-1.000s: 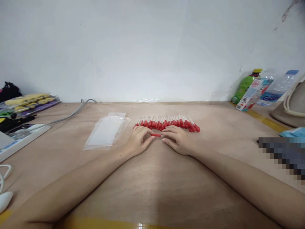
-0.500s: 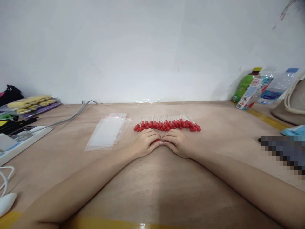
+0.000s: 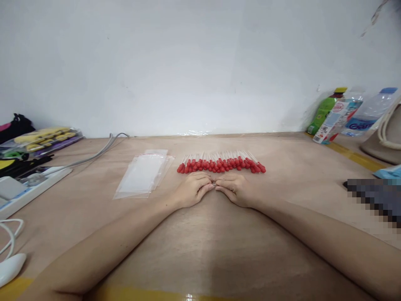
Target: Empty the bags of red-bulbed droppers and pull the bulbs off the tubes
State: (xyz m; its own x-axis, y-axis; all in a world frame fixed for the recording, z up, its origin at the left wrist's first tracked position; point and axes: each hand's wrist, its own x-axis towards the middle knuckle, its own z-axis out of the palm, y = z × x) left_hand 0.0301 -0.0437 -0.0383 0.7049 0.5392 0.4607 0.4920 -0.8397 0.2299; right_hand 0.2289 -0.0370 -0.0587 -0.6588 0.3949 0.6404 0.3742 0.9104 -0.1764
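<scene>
left hand (image 3: 194, 190): lower centre of frame, fingers and thumb pinched narrow, holding one end of a thin pale piece (image 3: 214, 184); most of the piece hidden by the fingers.
right hand (image 3: 234, 189): just right of centre, thumb and fingers likewise pinched narrow on the other end of the same piece; fingertips of the two hands nearly meet.
thin piece: only a short sliver visible, lying between the fingertips, just below frame centre.
red-ended sticks (image 3: 221, 165): row at centre, just above the hands in frame; red ends toward the hands, pale thin ends toward the wall (image 3: 200, 67); some red ends overlap.
clear bags (image 3: 140, 175): left of centre, overlapping flat on the table (image 3: 175, 246), near the left forearm.
left edge of frame: white power strip (image 3: 58, 171), grey cable (image 3: 94, 156), packaged yellow items (image 3: 46, 136).
lower left corner: white rounded object (image 3: 12, 269).
upper right: green bottle (image 3: 326, 110), clear bottle with blue cap (image 3: 372, 110).
right edge: pixelated dark object (image 3: 376, 200).
</scene>
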